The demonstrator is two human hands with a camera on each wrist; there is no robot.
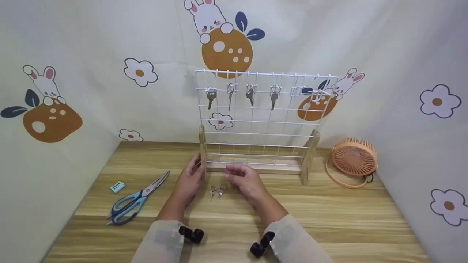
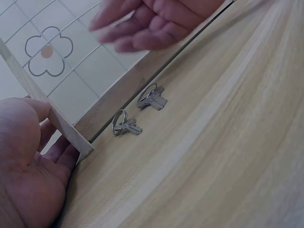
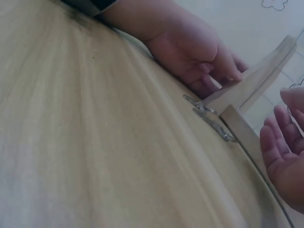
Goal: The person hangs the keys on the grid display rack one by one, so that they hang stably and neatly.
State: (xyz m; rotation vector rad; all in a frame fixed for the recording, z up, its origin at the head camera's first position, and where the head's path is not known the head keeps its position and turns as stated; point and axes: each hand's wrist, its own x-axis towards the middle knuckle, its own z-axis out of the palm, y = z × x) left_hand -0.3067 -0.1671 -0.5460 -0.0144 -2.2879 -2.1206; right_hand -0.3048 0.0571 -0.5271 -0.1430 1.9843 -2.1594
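A white wire grid rack [image 1: 267, 74] stands in a wooden frame at the back of the table. My left hand [image 1: 190, 180] holds the frame's left wooden leg [image 2: 71, 130], thumb on one side and fingers behind it. My right hand [image 1: 248, 180] hovers before the bottom wooden bar, fingers loosely bent, nothing in it. Between the hands, two small key rings with keys lie on the table, a left set [image 2: 127, 126] and a right set [image 2: 153, 99]. Several keys hang from hooks along the upper grid, among them the leftmost key [image 1: 211, 98].
Scissors [image 1: 140, 197] with blue handles lie open at the left, beside a small light-blue box [image 1: 117, 187]. An orange fan [image 1: 354, 160] stands right of the rack. Patterned cloth walls [image 1: 146, 106] enclose the wooden table [image 1: 347, 226] at the back and sides.
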